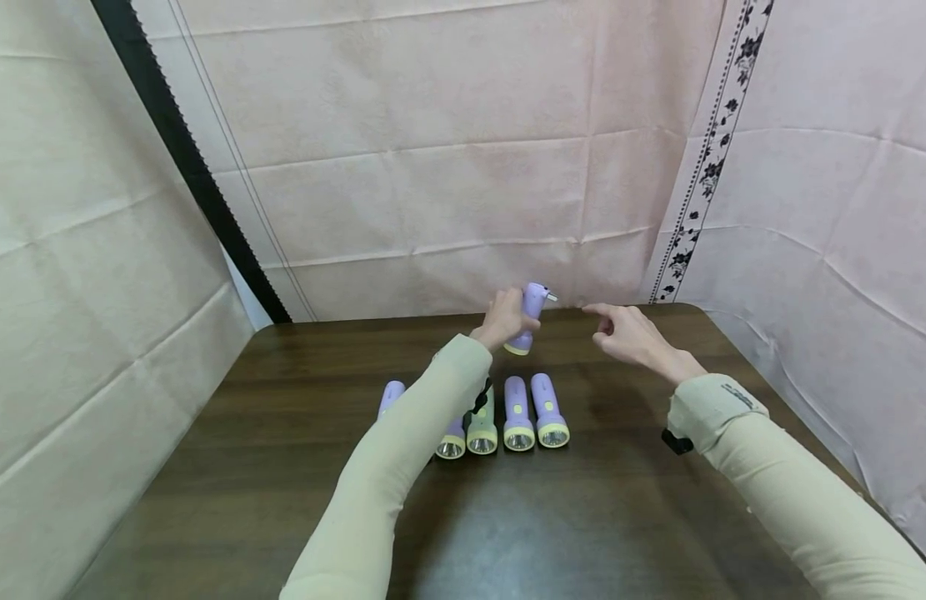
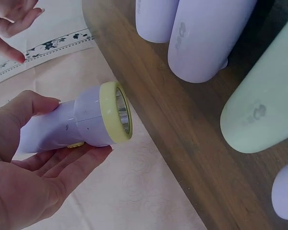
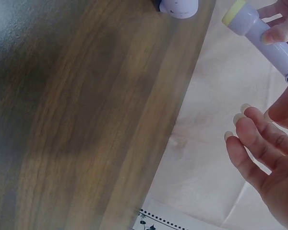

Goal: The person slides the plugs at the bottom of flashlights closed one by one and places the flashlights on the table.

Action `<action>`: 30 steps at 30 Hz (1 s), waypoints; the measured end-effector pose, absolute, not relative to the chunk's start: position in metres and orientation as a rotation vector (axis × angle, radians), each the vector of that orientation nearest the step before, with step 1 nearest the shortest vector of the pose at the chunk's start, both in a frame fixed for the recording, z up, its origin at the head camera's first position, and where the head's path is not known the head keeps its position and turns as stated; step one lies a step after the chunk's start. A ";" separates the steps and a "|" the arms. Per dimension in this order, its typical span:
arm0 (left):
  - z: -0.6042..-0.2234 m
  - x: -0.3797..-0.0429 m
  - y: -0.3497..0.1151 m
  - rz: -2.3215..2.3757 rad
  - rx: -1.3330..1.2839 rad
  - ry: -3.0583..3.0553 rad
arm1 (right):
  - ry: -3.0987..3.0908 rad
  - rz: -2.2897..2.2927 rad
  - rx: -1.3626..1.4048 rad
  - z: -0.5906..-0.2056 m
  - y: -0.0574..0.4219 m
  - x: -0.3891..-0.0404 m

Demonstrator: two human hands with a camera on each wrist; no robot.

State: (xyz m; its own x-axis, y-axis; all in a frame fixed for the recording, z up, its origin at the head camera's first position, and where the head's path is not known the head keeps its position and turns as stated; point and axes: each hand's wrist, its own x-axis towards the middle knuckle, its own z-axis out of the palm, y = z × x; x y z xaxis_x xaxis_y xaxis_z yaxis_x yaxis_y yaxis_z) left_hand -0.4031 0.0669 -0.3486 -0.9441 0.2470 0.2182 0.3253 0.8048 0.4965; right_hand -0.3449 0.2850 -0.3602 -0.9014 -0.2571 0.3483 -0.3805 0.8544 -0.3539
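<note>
My left hand [image 1: 503, 319] holds a lilac flashlight [image 1: 533, 307] above the far edge of the table, thumb on one side and fingers on the other. Its yellow-rimmed lens end tilts down toward me, and metal prongs stick out at its tail. In the left wrist view the flashlight [image 2: 69, 122] shows a yellow button beside the fingers. To the right, my right hand [image 1: 628, 335] hovers with nothing in it, index finger extended toward the flashlight's tail. The right wrist view shows this hand's loosely bent fingers [image 3: 252, 139] just below the tail.
On the brown table [image 1: 297, 400] several flashlights lie in a row, lenses toward me: a green one [image 1: 482, 429] and lilac ones [image 1: 518, 412], [image 1: 548, 408]. My left sleeve [image 1: 387, 467] covers part of the row. Pale cloth [image 1: 432, 200] hangs behind the table and at both sides.
</note>
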 end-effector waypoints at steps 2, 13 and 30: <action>-0.349 -0.402 0.067 -0.821 -0.472 -2.840 | -2.732 0.613 0.495 -0.360 0.284 -0.345; -0.352 -0.393 0.063 -0.865 -0.532 -2.836 | -2.742 0.612 0.525 -0.358 0.280 -0.344; -0.350 -0.387 0.061 -0.853 -0.571 -2.808 | -2.690 0.618 0.595 -0.347 0.269 -0.341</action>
State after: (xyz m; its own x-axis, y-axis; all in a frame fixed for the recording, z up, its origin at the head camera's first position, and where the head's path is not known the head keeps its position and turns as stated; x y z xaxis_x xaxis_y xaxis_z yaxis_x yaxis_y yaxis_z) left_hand -0.3875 0.0607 -0.3495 -0.9160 0.3134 0.2502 0.3997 0.7658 0.5038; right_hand -0.3413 0.2690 -0.3471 -0.8634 -0.3229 0.3877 -0.4597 0.8200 -0.3410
